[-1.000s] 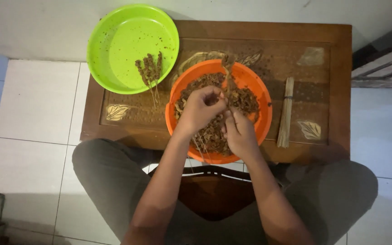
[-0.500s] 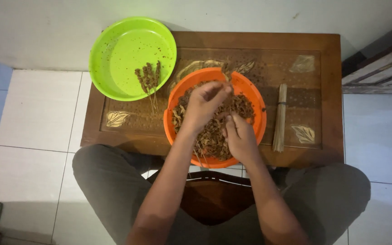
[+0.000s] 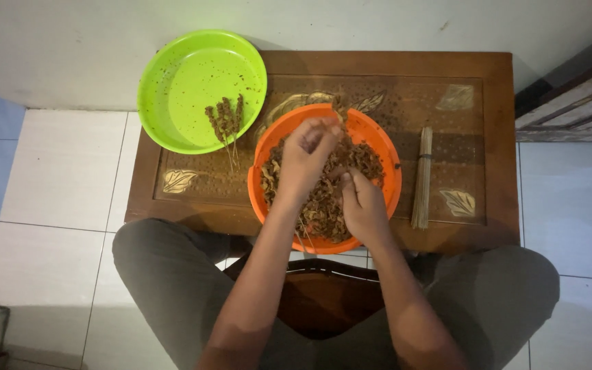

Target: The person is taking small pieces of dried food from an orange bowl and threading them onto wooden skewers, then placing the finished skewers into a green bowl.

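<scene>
Fingers (image 3: 327,130) of the left hand (image 3: 307,156) pinch a brown meat piece, now lifted higher above the orange bowl (image 3: 386,147) than a second ago. The right hand (image 3: 363,204) rests inside that bowl, closed on a thin skewer (image 3: 304,241); threading looks underway. Left of the bowl, finished skewers (image 3: 225,120) lie in a green basin (image 3: 173,82). Right of it, bare sticks (image 3: 421,177) wait on the worktop (image 3: 495,137).

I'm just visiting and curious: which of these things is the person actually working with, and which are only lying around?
In use:
orange bowl of brown meat pieces
left hand and right hand, both in that bowl
green bowl with finished skewers
bundle of bare sticks

Just around:
wooden table
wooden stool
</scene>
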